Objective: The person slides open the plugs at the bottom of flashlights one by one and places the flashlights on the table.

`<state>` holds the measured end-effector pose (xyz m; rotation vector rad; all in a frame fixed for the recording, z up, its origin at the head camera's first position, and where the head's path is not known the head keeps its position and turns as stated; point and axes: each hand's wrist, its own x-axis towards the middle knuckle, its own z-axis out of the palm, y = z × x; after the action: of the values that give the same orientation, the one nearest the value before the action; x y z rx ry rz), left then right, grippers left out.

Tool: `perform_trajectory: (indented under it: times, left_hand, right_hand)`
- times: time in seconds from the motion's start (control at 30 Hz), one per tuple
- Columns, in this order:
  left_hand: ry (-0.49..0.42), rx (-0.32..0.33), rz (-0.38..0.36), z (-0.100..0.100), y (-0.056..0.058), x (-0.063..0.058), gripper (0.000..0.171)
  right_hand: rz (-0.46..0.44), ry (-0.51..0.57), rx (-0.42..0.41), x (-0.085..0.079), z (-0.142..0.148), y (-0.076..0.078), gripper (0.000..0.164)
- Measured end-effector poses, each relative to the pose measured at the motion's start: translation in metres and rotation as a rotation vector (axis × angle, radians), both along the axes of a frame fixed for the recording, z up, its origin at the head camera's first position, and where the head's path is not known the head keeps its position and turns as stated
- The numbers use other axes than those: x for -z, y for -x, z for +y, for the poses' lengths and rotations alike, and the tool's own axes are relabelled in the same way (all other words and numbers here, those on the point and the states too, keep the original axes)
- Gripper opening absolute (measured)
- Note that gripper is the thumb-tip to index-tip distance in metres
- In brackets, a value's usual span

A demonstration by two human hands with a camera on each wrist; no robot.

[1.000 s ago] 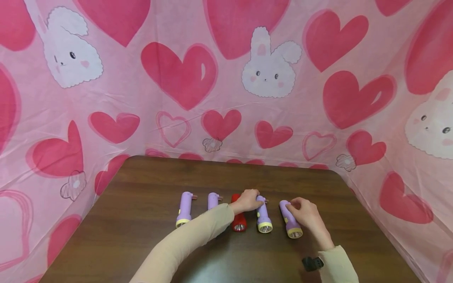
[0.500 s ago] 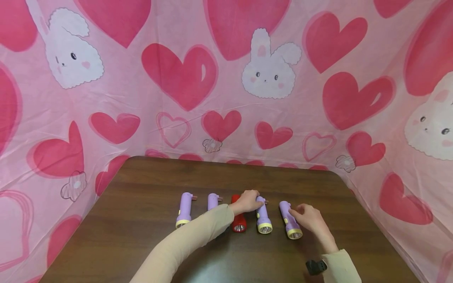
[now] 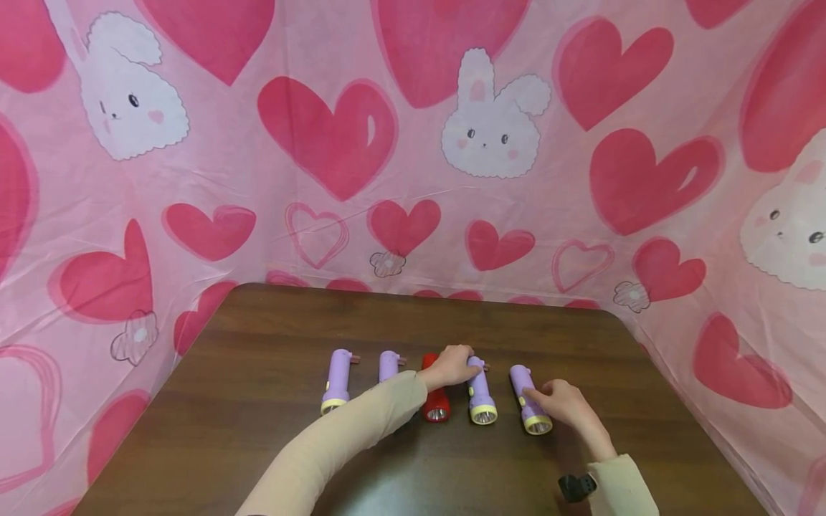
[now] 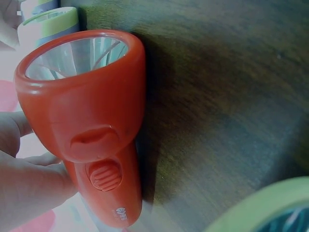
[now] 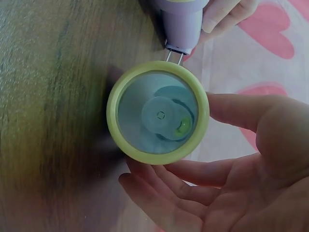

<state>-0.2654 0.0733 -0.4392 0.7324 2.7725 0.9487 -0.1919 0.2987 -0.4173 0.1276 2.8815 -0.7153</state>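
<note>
Flashlights lie in a row on the table, lens ends toward me. My left hand reaches over the red flashlight and holds the tail end of a purple flashlight with a yellow rim. My right hand grips the rightmost purple flashlight near its head. In the right wrist view its yellow-rimmed lens sits between thumb and curled fingers. Two metal prongs stick out from the neighbouring flashlight's tail. The left wrist view shows the red flashlight close up, with its ridged switch.
Two more purple flashlights lie to the left: one at the row's end, the other partly hidden behind my left sleeve. The brown wooden table is bordered by a pink cloth with hearts and rabbits.
My right hand has slid down along the rightmost flashlight, from its tail toward its lens end. The left hand stays in place, and the flashlights keep their positions.
</note>
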Motion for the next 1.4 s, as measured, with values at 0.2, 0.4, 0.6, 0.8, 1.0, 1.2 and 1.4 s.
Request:
perform_trajectory:
  times: [0.2, 0.4, 0.6, 0.8, 1.0, 1.2, 1.4]
  left_hand:
    - [-0.019, 0.013, -0.011, 0.001, 0.007, 0.005, 0.034]
    - [-0.018, 0.033, 0.042, 0.005, 0.018, 0.02, 0.033]
    - [-0.013, 0.01, -0.006, 0.003, 0.005, 0.006, 0.032]
    - [0.002, 0.005, -0.008, 0.003, 0.002, 0.004, 0.032]
    - [0.0, 0.003, -0.001, 0.004, 0.004, 0.008, 0.032]
    - [0.01, 0.002, 0.009, 0.003, 0.004, 0.007, 0.031]
    - [0.013, 0.003, 0.001, 0.001, 0.002, 0.004, 0.033]
  right_hand:
    - [-0.014, 0.02, 0.004, -0.001, -0.002, 0.001, 0.055]
    - [-0.003, 0.024, -0.005, 0.001, -0.003, 0.0, 0.047]
    - [0.014, 0.02, -0.008, 0.004, -0.004, 0.001, 0.044]
    - [0.017, 0.027, 0.0, 0.008, -0.003, 0.002, 0.041]
    - [0.006, 0.036, 0.007, 0.01, -0.002, 0.002, 0.04]
    - [0.01, 0.025, 0.013, 0.011, -0.003, 0.003, 0.042]
    - [0.016, 0.035, 0.028, 0.012, -0.003, 0.003, 0.042]
